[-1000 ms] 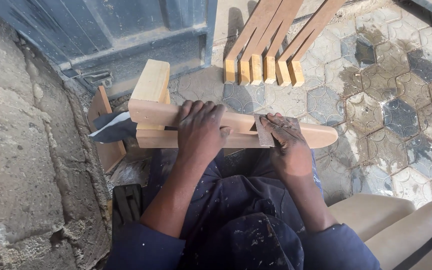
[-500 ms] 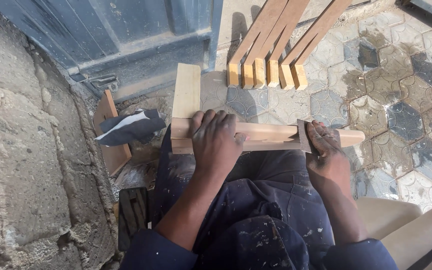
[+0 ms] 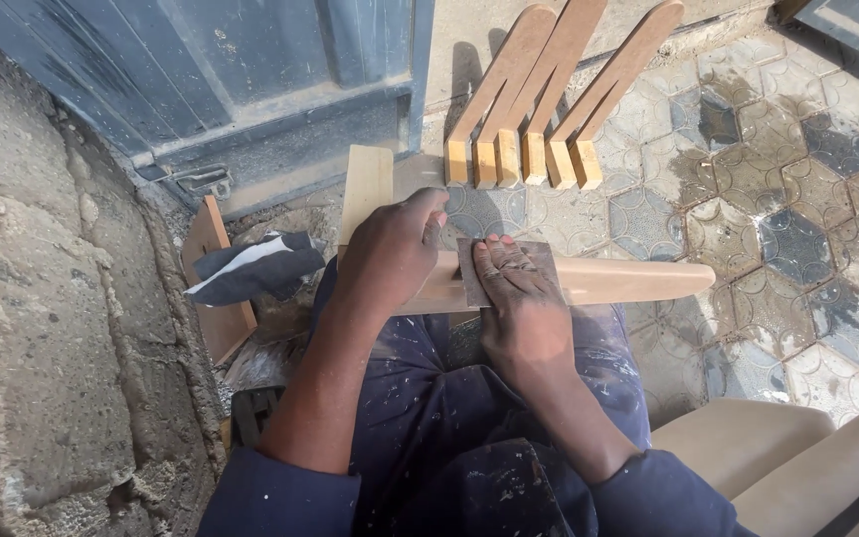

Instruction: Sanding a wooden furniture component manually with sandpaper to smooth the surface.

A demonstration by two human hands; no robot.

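Left hand (image 3: 390,249): clamped over the near-left part of the wooden piece (image 3: 628,280), fingers curled over its far edge.
Right hand (image 3: 514,298): flat, fingers spread, pressing a sandpaper sheet (image 3: 469,268) onto the wood.
Wooden piece: across the lap, rounded end pointing right.
Far: wooden slats (image 3: 519,89) leaning by a blue door (image 3: 251,70).
Left: dark cloth (image 3: 251,267).

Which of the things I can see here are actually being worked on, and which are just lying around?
In use:
- wooden piece across the lap, gripped by the left hand
- sandpaper sheet pressed on it by the right hand

Lying about:
- wooden slats leaning on the wall
- dark cloth
- small board
- blue door
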